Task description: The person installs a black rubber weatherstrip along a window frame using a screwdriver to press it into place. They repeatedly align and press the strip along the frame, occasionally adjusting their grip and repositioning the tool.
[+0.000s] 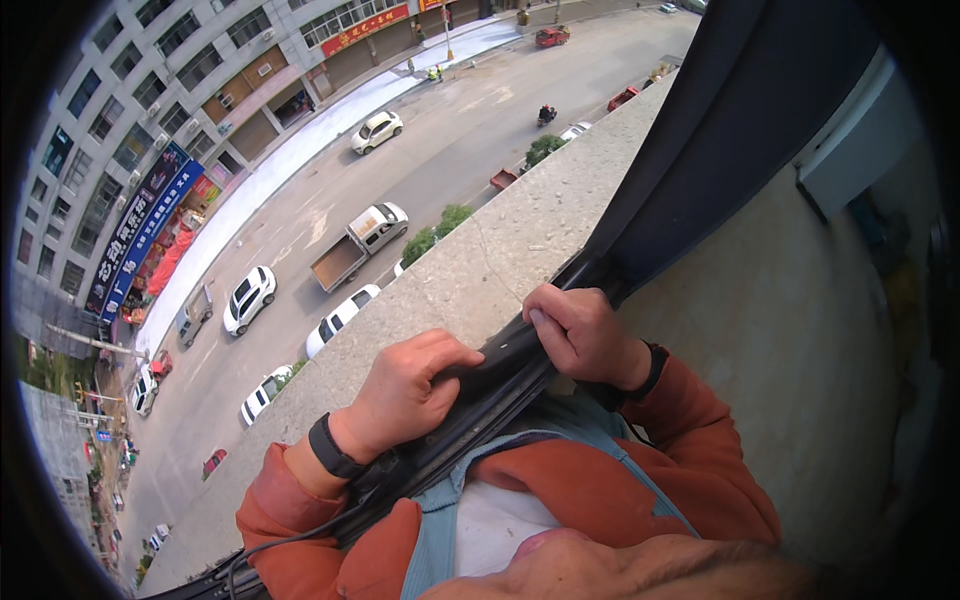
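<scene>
A black window frame [500, 385] runs diagonally under my arms, with long grooves along it. Between my hands lies a flat, smooth black strip [502, 347] on its outer side. My left hand [408, 388] is closed over the strip's lower left part, its fingers curled and their tips partly hidden. Further up the frame, my right hand [583, 332] is closed on the same strip, with the thumb pressed against the bent fingers. Both wrists carry black bands, and the sleeves are orange-brown.
Outside the frame is a rough concrete ledge [500, 255], with a street [330, 215] far below holding cars and a small truck [362, 245]. A dark panel [730, 130] rises at the upper right. A thin cable [290, 540] lies near my left sleeve.
</scene>
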`<state>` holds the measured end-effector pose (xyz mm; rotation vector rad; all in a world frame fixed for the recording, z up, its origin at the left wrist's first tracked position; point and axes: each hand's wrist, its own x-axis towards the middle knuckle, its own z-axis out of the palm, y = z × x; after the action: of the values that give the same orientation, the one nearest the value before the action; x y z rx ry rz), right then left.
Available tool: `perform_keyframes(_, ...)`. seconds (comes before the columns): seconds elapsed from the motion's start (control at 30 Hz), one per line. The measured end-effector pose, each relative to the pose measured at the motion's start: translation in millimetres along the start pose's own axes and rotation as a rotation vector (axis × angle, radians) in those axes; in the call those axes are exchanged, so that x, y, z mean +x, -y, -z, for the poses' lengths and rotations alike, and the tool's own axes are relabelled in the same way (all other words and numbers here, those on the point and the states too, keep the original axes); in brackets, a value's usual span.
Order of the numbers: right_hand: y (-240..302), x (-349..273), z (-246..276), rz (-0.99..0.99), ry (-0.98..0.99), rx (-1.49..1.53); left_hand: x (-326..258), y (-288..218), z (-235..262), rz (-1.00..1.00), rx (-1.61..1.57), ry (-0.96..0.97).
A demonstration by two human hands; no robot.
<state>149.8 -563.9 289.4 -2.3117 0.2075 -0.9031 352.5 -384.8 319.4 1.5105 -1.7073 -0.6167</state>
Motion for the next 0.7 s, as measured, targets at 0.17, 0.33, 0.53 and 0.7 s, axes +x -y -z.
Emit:
perform_keyframes(0.17, 7, -5, -10, 0.043, -0.057, -0.026, 2, 2, -1, 0.04, -0.013, -0.012)
perform_keyframes(0.33, 27, -18, -9, 0.325, 0.084, 0.065, 3, 7, -4, 0.083, -0.073, -0.027)
perform_keyframes(0.53, 16, -13, -8, 0.337, 0.095, 0.057, 5, 21, -9, 0.02, -0.067, -0.061)
perform_keyframes(0.7, 6, -6, 6, 0.281, 0.03, -0.045, 4, 23, -9, 0.013, -0.062, -0.051)
